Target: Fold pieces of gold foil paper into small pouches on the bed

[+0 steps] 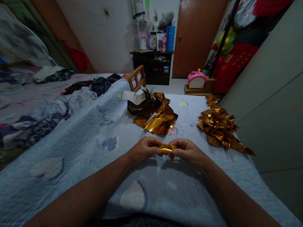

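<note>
Together, left hand [147,148] and right hand [188,151] pinch small gold foil piece [167,149] at ends; gold sheets [162,123] beyond.

The foil [166,149] sat between the left hand [146,148] and the right hand [187,149], over the quilt [87,160]. Beyond the hands, on the quilt, lay the sheets [162,122], with the pile [219,126] to their right. Behind the quilt stood the cabinet [151,71], the door [197,41] and toy [197,82] to its right.
</note>
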{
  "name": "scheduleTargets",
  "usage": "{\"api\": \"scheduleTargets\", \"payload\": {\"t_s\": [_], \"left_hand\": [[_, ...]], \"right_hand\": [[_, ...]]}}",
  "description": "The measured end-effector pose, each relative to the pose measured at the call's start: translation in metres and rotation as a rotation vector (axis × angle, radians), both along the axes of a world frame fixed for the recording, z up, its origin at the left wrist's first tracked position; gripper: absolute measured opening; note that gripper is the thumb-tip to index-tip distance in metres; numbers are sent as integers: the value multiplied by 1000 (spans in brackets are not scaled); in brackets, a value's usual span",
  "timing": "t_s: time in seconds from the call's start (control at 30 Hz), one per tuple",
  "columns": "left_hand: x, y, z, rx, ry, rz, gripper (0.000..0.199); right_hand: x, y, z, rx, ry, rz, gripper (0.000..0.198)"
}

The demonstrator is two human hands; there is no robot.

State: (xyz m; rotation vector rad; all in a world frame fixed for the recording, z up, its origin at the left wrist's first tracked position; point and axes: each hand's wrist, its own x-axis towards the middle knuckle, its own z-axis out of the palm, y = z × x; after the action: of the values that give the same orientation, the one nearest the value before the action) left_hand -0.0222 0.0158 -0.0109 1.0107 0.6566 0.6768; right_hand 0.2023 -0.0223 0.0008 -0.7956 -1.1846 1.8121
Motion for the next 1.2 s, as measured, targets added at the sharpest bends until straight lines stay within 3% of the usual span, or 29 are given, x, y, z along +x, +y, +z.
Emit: {"api": "scheduleTargets", "payload": {"t_s": [1.2], "left_hand": [[1,-1,-7,-27,-114,-16,38]], "right_hand": [[-2,-1,0,3,36,-4,30]]}}
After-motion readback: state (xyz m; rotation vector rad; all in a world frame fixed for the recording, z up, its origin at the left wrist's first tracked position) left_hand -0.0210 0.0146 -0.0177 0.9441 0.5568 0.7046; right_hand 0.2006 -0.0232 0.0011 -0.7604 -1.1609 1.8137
